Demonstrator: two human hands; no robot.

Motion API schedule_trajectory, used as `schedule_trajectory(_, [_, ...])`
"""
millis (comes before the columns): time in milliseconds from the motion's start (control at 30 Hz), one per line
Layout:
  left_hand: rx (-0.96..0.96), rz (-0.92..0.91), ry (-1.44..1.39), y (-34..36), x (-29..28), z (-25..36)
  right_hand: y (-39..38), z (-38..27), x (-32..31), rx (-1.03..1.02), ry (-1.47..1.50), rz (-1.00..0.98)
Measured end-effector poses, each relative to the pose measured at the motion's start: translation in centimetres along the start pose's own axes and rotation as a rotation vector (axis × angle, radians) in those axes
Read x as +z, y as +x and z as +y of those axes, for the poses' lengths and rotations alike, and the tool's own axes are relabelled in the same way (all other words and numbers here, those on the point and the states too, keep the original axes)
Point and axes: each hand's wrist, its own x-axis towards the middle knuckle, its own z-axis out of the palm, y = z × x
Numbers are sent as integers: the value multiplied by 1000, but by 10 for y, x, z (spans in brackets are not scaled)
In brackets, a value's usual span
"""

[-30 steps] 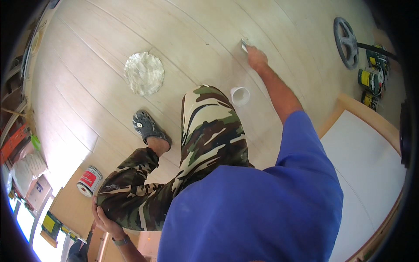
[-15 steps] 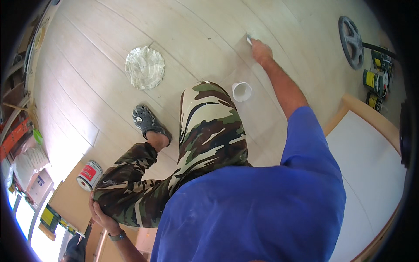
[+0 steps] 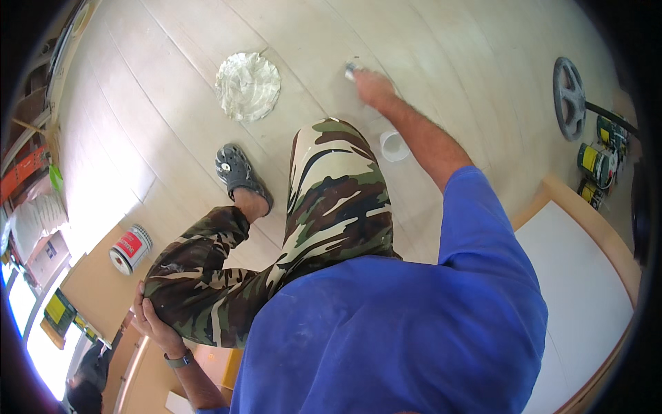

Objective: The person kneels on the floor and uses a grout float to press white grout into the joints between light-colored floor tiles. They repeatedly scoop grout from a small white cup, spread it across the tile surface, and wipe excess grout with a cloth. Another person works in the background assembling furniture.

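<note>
My right hand (image 3: 374,90) reaches out over the pale plank floor (image 3: 172,41), its fingers closed round a small tool (image 3: 351,70) with a grey end. The tool's end is at the floor; motion blur and the hand hide its kind. Beneath my right forearm stands a white plastic cup (image 3: 394,146), partly covered by the arm. A round, crinkled whitish sheet (image 3: 248,87) lies to the left of the tool. My left hand (image 3: 158,324) rests on my bent left knee, fingers stretched along the camouflage trousers (image 3: 200,283), with nothing in it.
A can with a red label (image 3: 131,248) stands on a cardboard sheet (image 3: 93,279) at left. On the right are a grey spoked wheel (image 3: 569,99) on a black rod, several green-and-yellow containers (image 3: 594,160), and a wood-edged white panel (image 3: 579,303).
My right hand has moved left across the floor with the small tool, towards the round sheet. The view has shifted slightly. My left hand stays on the knee.
</note>
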Motion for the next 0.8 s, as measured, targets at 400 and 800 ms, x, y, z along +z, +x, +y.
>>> schedule_trajectory(400, [-54,19,-2,-9,3,1,24,0,5,83,-20,54])
schedule_trajectory(800, [-86,42,-35,-10,9,6,20,0,7,162,-16,43])
